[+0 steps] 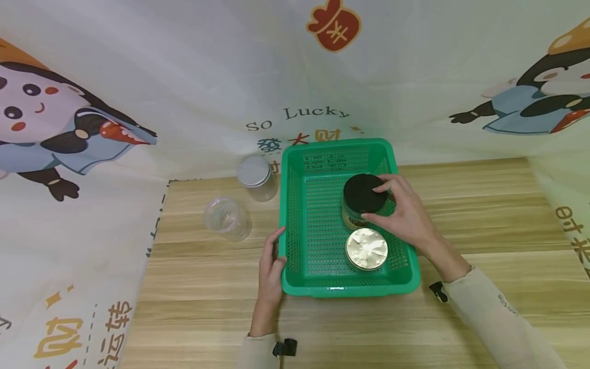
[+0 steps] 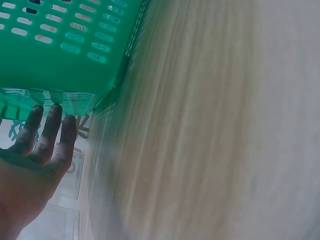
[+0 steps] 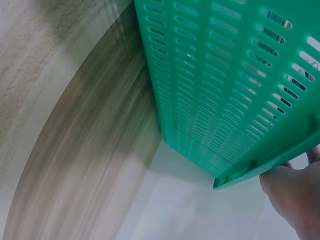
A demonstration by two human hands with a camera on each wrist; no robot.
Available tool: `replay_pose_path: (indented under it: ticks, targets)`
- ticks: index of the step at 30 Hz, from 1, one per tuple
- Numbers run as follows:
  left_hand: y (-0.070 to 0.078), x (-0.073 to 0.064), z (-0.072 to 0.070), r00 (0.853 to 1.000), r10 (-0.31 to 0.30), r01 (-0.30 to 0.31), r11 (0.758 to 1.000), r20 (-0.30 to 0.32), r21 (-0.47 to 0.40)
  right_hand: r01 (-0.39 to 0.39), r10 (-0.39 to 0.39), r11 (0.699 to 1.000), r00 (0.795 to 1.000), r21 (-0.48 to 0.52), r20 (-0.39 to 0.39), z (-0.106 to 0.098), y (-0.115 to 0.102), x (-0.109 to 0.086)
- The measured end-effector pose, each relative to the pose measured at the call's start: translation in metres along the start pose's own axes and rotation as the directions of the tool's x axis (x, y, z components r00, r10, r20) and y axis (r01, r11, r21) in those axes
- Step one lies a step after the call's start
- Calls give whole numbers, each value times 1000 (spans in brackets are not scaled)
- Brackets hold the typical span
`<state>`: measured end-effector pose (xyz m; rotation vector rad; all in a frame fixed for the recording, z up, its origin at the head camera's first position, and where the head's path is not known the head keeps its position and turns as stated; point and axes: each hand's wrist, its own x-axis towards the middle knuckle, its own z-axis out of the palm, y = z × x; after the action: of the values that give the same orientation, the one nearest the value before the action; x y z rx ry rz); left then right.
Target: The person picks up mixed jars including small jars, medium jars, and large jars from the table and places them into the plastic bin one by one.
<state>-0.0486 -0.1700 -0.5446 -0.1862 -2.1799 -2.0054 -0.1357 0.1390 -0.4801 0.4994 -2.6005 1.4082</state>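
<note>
A green plastic basket with perforated walls stands on the wooden table. Inside, toward its right side, is a jar with a black lid. My right hand holds that jar by its lid, thumb on the near side and fingers on the far right. Just nearer in the basket is a second jar with a shiny gold-silver top. At the basket's left wall rests my left hand; in the left wrist view its fingers are extended, tips touching the wall. The right wrist view hides the held jar behind the basket wall.
Left of the basket stand a clear jar with a silver lid and, nearer, a clear lidless-looking container. A printed white cloth hangs behind the table and along its sides.
</note>
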Motion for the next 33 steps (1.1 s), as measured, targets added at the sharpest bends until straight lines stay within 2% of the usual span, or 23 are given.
replay_pose_path:
  ticks: [16,24,33]
  targets:
    - [2,-1,0,999,-38,38,999,4,-8,22,-21,999,1000,-46,12,-2,0,-1]
    - [4,0,-5,1000,-15,13,998,23,67,55,-51,994,998,-89,45,-3,-1,-1]
    - [6,1,-5,999,-24,23,999,37,31,74,-68,991,996,-107,61,-5,-1,-2]
